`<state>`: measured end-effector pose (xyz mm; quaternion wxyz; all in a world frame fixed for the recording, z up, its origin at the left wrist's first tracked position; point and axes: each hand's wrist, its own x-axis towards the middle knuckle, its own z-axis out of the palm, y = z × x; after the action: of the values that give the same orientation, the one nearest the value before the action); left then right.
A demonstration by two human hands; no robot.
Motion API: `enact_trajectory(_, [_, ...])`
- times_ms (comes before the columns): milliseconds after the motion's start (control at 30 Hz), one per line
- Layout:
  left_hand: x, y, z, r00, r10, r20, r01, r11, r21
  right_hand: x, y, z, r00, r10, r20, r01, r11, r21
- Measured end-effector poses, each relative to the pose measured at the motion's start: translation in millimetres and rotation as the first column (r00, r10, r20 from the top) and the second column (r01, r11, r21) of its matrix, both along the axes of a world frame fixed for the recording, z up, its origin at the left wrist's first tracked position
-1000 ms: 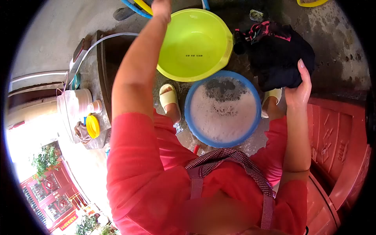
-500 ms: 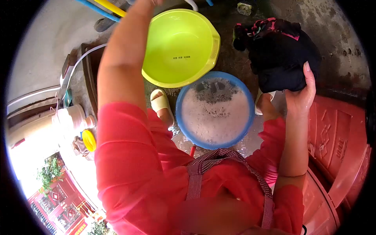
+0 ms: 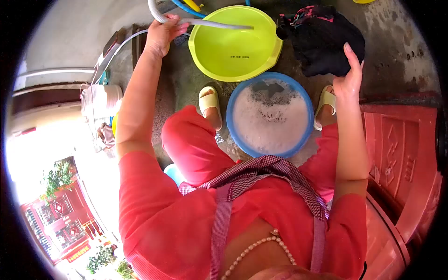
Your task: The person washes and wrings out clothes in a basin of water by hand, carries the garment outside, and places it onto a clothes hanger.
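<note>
My left hand (image 3: 163,35) grips a grey ribbed hose (image 3: 212,23) at the upper left. The hose's free end lies over the yellow-green basin (image 3: 224,67), which has small dark print on its inside. My right hand (image 3: 350,77) is closed on the lower edge of a bundled black cloth (image 3: 326,44) with a pink-patterned part, held at the upper right. Between my feet stands a blue tub (image 3: 230,116) full of foamy water, with something dark near its far side.
Blue and yellow hoses (image 3: 190,5) lie beyond the basin. A red carved panel (image 3: 392,158) stands at the right. Pale buckets (image 3: 100,99) and a brown cloth (image 3: 106,136) are at the left. My feet in light slippers (image 3: 208,100) flank the tub.
My left hand has come back into full view with the grey hose in it, its end now over the yellow-green basin. The black cloth stays in my right hand.
</note>
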<state>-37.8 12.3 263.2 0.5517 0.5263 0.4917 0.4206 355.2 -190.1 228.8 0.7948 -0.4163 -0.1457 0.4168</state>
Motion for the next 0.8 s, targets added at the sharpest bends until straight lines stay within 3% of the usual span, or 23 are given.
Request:
enact_trajectory(67, [1,-21,2,0.999,0.008,-0.034,-0.008,1.0,0.01,-8,0,4,0.999,-0.03,0.015,0.03,1.0,-0.005])
enact_trajectory(100, [1,-27,-2,1.0,0.028,-0.014,-0.029,0.996,-0.084,-12,1,6,0.999,-0.025,0.021,0.025,1.0,0.0])
enact_trajectory(167, [11,-45,-12,0.967,0.201,-0.159,-0.218,0.971,-0.096,-21,1,7,0.999,-0.015,0.034,0.015,1.0,0.004])
enact_trajectory(233, [18,-60,-27,0.972,0.226,-0.063,-0.229,0.972,-0.059,-24,3,4,0.999,0.037,-0.023,-0.037,0.999,0.005])
enact_trajectory(300, [30,-83,-36,0.982,0.16,0.101,-0.142,0.976,-0.162,-29,5,-1,0.997,0.071,-0.034,-0.071,0.997,0.002])
enact_trajectory(400, [56,-120,-44,0.987,0.082,0.141,-0.048,0.972,-0.23,-41,14,-4,0.993,0.119,0.009,-0.119,0.993,-0.004])
enact_trajectory(500, [66,-123,-70,0.998,-0.005,0.06,0.021,0.962,-0.272,-59,22,-6,0.987,0.163,0.017,-0.162,0.987,-0.016])
enact_trajectory(600, [77,-115,-67,0.986,-0.053,0.158,0.105,0.935,-0.34,-79,32,-10,0.968,0.249,0.025,-0.251,0.966,0.061])
enact_trajectory(700, [95,-108,-73,0.959,0.02,0.282,0.12,0.875,-0.469,-98,42,-11,0.879,0.477,0.03,-0.466,0.843,0.267])
enact_trajectory(800, [96,-97,-67,0.669,-0.018,0.743,0.411,0.842,-0.349,-118,50,-22,0.814,0.574,-0.09,-0.529,0.796,0.295])
